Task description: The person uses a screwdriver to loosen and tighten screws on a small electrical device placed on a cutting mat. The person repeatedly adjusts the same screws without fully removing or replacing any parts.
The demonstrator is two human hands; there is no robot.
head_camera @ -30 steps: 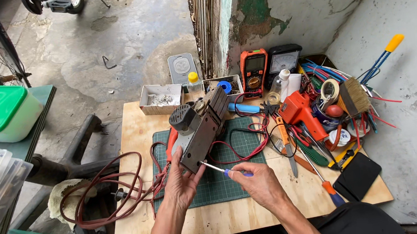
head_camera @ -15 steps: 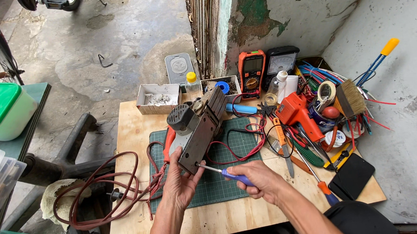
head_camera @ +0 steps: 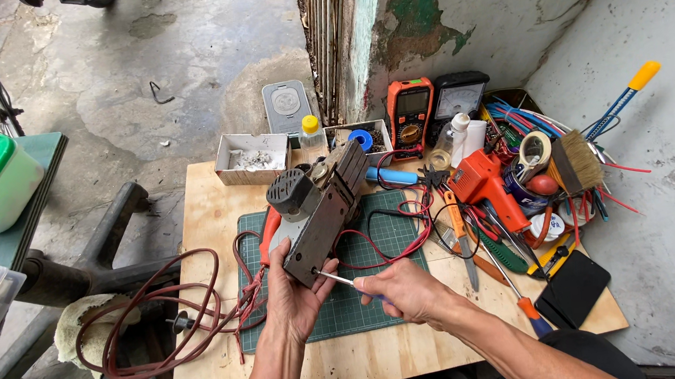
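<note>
While held over the green gridded cutting mat [head_camera: 376,290], the grey, boxy metal power tool [head_camera: 319,214] was probed with a slim steel-shafted screwdriver [head_camera: 342,280].

Left hand [head_camera: 291,299] wrapped its fingers shut around the tool's flat, worn lower end, tilting it above the mat on the pale plywood tabletop [head_camera: 197,215]. Right hand [head_camera: 408,290] pinched the screwdriver's blue handle, tip touching the tool's end face. Dark red rubbery cable [head_camera: 157,321] looped off the left edge; orange plastic soldering gun [head_camera: 483,183] lay nearby.
</note>
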